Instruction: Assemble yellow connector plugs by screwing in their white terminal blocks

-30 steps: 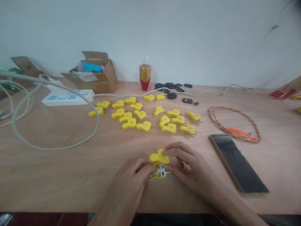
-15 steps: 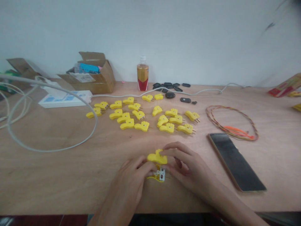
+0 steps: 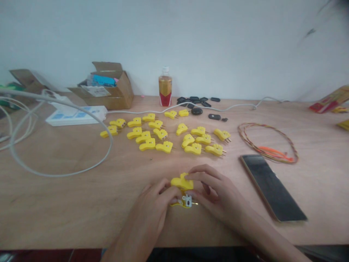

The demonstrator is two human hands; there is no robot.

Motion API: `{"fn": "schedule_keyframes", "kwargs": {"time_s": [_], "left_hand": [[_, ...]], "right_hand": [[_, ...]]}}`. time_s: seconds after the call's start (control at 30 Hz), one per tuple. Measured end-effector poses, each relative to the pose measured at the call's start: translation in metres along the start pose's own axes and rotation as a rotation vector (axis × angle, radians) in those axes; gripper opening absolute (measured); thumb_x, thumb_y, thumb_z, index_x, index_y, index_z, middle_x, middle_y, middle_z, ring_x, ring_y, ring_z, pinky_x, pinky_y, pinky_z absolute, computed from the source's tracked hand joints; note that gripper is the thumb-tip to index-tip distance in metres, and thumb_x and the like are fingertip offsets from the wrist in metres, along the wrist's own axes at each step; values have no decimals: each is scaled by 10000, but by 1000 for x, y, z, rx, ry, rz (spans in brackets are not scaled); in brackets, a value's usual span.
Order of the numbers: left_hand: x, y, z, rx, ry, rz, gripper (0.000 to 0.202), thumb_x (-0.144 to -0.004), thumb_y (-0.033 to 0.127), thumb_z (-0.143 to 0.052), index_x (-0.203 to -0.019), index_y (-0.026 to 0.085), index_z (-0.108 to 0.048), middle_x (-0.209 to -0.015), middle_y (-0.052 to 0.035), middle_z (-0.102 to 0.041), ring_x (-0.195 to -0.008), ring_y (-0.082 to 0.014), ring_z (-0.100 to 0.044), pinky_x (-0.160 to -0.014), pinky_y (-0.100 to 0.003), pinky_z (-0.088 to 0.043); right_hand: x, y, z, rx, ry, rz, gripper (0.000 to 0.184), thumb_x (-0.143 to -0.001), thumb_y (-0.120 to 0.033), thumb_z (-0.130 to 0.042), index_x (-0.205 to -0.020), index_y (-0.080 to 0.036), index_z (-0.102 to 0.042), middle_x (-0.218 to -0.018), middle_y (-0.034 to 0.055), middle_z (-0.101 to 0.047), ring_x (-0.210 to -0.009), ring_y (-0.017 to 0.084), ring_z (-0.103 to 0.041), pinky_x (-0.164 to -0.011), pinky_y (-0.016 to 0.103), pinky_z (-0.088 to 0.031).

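Observation:
Near the front of the table, my left hand (image 3: 156, 198) has its fingers closed on the lower yellow plug shell (image 3: 176, 205), which is mostly covered. A white plug insert (image 3: 188, 200) with a metal pin sticking out to the right sits over that shell; whether it is fully seated I cannot tell. My right hand (image 3: 218, 187) rests its bent fingers on a second yellow plug piece (image 3: 181, 182), just above the insert. Its thumb reaches the insert's upper edge. Several yellow plugs (image 3: 165, 146) lie in groups farther back.
Right of my hands lies a phone (image 3: 272, 185), with a coil of twisted wire (image 3: 268, 125) behind it. Black plastic pieces (image 3: 195, 99) and a bottle (image 3: 165, 89) stand near the wall. Leftward are a cardboard box (image 3: 120, 96), a power strip (image 3: 73, 118) and a looped white cable (image 3: 54, 175).
The white insert has shifted slightly and turned over the lower shell, so its metal pin shows more clearly at the right. Both hands stay nearly in place.

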State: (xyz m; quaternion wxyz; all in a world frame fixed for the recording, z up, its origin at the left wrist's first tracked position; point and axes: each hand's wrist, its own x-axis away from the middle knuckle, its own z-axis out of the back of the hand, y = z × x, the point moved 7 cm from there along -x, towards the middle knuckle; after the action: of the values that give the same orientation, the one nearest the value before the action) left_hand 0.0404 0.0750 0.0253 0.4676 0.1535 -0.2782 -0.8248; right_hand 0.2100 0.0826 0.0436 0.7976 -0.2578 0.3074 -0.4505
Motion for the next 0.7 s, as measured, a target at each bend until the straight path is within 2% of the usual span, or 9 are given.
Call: {"fn": "schedule_keyframes", "kwargs": {"time_s": [0.1,0.17,0.23,0.3,0.4,0.5,0.57,0.7], "left_hand": [[3,3,5,67,54,-49,417,-898,-38,-474,-988,255,-757,-1035,-35,-770,-995,-252,-732,-867,-382,-601],[8,1,13,140,121,-81,368,-933,1,-497,-986,262,-751,-1031,-18,-778,-976,-224,-743,-860,-338,-605],[16,-7,22,202,201,-65,294,-944,43,-543,-954,260,-741,-989,2,-781,-923,-194,-752,-827,-287,-608],[25,-19,29,217,287,4,209,-928,83,-620,-926,259,-734,-916,21,-780,-836,-178,-753,-767,-257,-613],[36,-30,33,191,366,55,179,-893,156,-755,-1025,277,-754,-950,27,-809,-820,-185,-768,-759,-264,-633],[37,-22,29,193,392,-53,272,-926,260,-799,-1184,319,-740,-1093,20,-828,-955,-196,-787,-867,-286,-643],[35,-14,26,202,391,-128,277,-962,311,-779,-1233,335,-723,-1117,22,-827,-993,-185,-785,-900,-275,-636],[31,-6,24,199,375,-198,223,-1010,327,-726,-1233,324,-719,-1043,27,-823,-908,-156,-783,-817,-225,-635]], "right_hand": [[-1,-1,2,4,-1,-1,274,-965,-176,-695,-1229,-244,-720,-1211,99,-719,-997,211,-747,-850,345,-649],[0,-4,6,-1,20,1,260,-961,-189,-705,-1213,-246,-731,-1203,98,-722,-890,184,-742,-758,304,-646],[3,-8,9,-17,40,1,251,-950,-184,-715,-1191,-249,-742,-1194,96,-727,-773,150,-716,-649,256,-621],[7,-11,7,-37,41,-2,254,-941,-162,-706,-1175,-252,-746,-1185,95,-736,-775,149,-720,-604,229,-602],[15,-14,-2,-65,16,-22,265,-950,-142,-670,-1172,-269,-739,-1190,85,-747,-915,176,-755,-651,223,-615],[21,-15,-12,-62,-22,-31,297,-956,-148,-667,-1207,-299,-717,-1228,63,-744,-973,179,-760,-749,246,-635],[24,-15,-16,-51,-47,-25,334,-957,-144,-666,-1242,-315,-697,-1245,51,-738,-1038,186,-753,-842,273,-638],[27,-12,-21,-38,-84,-35,388,-958,-129,-654,-1289,-332,-661,-1267,39,-729,-1116,190,-738,-919,297,-631]]}}
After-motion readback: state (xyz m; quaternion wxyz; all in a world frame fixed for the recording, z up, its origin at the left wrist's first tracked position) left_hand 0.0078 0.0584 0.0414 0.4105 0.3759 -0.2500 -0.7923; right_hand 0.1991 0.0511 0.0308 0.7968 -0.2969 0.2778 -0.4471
